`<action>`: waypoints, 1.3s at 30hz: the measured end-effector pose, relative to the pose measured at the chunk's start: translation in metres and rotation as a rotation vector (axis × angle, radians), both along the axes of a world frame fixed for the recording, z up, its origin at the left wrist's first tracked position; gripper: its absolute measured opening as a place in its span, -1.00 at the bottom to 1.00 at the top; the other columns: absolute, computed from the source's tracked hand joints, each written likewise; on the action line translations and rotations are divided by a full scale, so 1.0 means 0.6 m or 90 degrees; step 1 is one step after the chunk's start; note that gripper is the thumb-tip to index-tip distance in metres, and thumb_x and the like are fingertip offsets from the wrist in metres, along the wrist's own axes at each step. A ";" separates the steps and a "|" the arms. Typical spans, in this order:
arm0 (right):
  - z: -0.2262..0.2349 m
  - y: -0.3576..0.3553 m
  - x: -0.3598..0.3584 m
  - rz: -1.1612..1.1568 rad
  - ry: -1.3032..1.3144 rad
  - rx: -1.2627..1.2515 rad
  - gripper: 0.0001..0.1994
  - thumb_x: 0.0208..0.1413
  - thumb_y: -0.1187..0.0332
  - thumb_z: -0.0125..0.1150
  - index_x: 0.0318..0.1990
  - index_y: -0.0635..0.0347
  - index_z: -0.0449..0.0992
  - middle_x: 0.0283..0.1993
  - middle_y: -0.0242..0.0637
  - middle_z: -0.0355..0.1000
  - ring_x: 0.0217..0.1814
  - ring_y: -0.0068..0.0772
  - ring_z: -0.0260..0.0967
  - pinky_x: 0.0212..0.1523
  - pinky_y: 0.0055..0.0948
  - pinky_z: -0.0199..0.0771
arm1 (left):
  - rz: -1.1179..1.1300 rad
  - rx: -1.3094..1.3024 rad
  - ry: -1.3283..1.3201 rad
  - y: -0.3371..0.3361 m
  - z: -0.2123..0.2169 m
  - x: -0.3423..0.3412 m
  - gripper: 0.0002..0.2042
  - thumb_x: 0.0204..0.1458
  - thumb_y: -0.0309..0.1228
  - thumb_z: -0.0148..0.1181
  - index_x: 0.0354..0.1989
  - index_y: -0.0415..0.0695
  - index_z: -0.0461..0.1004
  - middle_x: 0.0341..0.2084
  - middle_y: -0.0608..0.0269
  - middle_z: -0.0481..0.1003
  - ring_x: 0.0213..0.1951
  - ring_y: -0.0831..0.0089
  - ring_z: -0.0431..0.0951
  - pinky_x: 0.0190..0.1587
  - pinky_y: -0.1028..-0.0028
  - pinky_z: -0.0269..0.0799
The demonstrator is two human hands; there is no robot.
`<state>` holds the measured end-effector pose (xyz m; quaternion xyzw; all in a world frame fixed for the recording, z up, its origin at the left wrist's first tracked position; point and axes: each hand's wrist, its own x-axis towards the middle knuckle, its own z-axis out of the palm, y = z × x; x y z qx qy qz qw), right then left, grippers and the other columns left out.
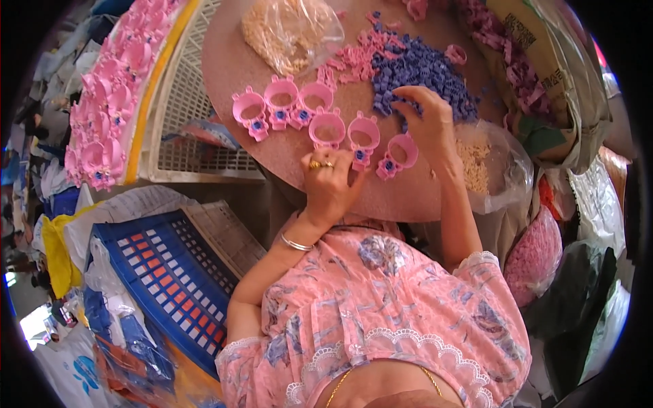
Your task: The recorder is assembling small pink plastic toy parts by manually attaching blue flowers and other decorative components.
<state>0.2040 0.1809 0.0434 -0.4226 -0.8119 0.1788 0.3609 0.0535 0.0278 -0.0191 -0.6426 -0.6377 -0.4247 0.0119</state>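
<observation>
My left hand, with rings on a finger, is closed at the lower end of a pink bear-eared ring piece on the round table. Its fingertips hide the lower part of that piece. To the right, my right hand reaches over the edge of a pile of small blue pieces, thumb and index finger apart. Several similar pink pieces lie around my left hand. Each of these, such as one ring piece beside my fingers and another ring piece below my right hand, carries a blue bit.
Small pink parts and a clear bag of cream-coloured pieces lie farther back on the round table. Another clear bag sits at its right edge. At left stand a white crate, a tray of pink pieces and a blue basket.
</observation>
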 end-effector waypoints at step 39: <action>0.012 -0.085 0.036 0.055 0.197 -0.228 -0.81 -0.11 0.57 0.36 -0.27 0.21 0.66 -0.36 -0.25 0.59 -0.36 -0.28 0.54 -0.29 -0.42 0.53 | -0.169 -0.028 0.118 0.016 -0.008 0.048 -0.64 -0.08 -0.28 0.38 -0.19 -0.14 0.39 -0.27 0.15 0.51 -0.22 0.29 0.50 -0.09 0.27 0.23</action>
